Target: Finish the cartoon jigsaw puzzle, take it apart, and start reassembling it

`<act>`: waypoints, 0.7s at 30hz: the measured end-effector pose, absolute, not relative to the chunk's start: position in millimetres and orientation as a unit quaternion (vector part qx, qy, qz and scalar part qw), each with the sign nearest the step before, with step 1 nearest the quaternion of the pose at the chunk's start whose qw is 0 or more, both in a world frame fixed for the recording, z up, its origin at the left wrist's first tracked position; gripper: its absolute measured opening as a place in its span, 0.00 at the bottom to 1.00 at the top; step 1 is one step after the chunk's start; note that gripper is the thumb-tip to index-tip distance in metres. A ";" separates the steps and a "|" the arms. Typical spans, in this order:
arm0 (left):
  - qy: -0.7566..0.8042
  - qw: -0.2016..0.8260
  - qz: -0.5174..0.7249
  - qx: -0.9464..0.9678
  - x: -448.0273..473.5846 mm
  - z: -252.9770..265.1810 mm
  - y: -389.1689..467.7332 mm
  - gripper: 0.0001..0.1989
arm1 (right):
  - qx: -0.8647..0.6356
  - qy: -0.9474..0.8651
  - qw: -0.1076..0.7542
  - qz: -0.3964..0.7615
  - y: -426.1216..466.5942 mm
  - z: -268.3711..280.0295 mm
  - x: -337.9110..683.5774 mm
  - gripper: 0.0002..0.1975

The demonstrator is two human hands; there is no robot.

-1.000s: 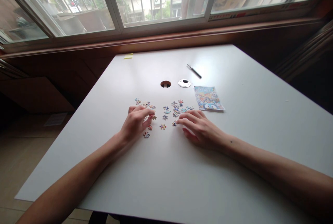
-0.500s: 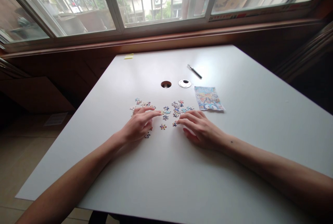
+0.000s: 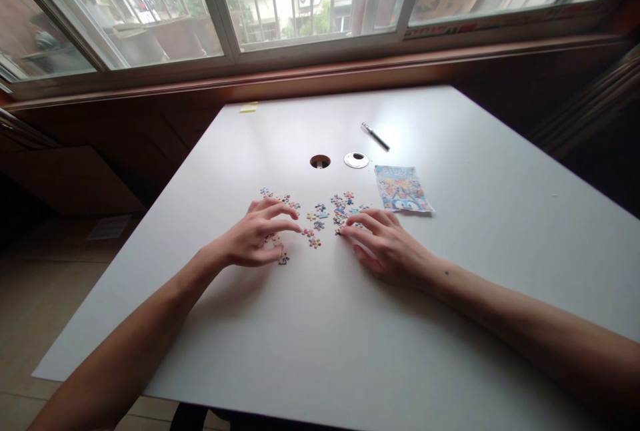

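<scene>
Several small jigsaw puzzle pieces (image 3: 319, 224) lie scattered on the white table (image 3: 320, 337) between and around my hands. My left hand (image 3: 263, 231) hovers over the left part of the scatter, fingers spread, thumb apart from the index finger, nothing held. A pinkish piece (image 3: 307, 232) lies by its index fingertip, touching or close to a yellow and pink piece (image 3: 315, 243). My right hand (image 3: 377, 237) rests at the right side with its fingers apart, the index fingertip on or beside a dark piece (image 3: 339, 231). Some pieces are partly hidden under both hands.
A colourful picture sheet (image 3: 404, 189) lies right of the pieces. Behind them are a round cable hole (image 3: 320, 161), its metal cover (image 3: 357, 160) and a pen (image 3: 375, 136). A yellow sticky note (image 3: 249, 107) is at the far edge, below the window.
My left hand has drawn back to the left and its thumb and fingers have spread, uncovering pieces. My right index fingertip and the dark piece beside it have shifted slightly away from me.
</scene>
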State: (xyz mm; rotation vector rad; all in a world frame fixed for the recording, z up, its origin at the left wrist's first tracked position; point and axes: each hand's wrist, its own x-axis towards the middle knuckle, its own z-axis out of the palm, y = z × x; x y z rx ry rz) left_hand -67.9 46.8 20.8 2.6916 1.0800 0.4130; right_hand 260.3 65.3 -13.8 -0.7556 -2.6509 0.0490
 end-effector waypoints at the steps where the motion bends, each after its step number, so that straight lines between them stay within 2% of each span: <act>1: 0.373 0.108 0.135 0.911 -68.1 21.0 46.8 0.24 | -0.275 -0.942 0.193 0.015 65.3 -14.1 260.3 0.18; 6: 0.423 0.053 0.172 0.888 -55.2 6.8 44.6 0.20 | -0.278 -0.939 0.201 0.017 65.3 -15.7 259.8 0.18; 11: 0.418 0.029 0.203 0.885 -57.1 12.4 42.1 0.01 | -0.279 -0.938 0.204 0.020 65.2 -16.1 259.7 0.18; 16: 0.388 0.081 0.124 0.910 -81.4 32.8 46.8 0.10 | -0.272 -0.940 0.204 0.029 65.5 -15.5 260.3 0.17; 21: 0.385 0.093 0.129 0.909 -80.4 25.8 49.8 0.06 | -0.269 -0.939 0.210 0.038 65.9 -15.5 260.5 0.18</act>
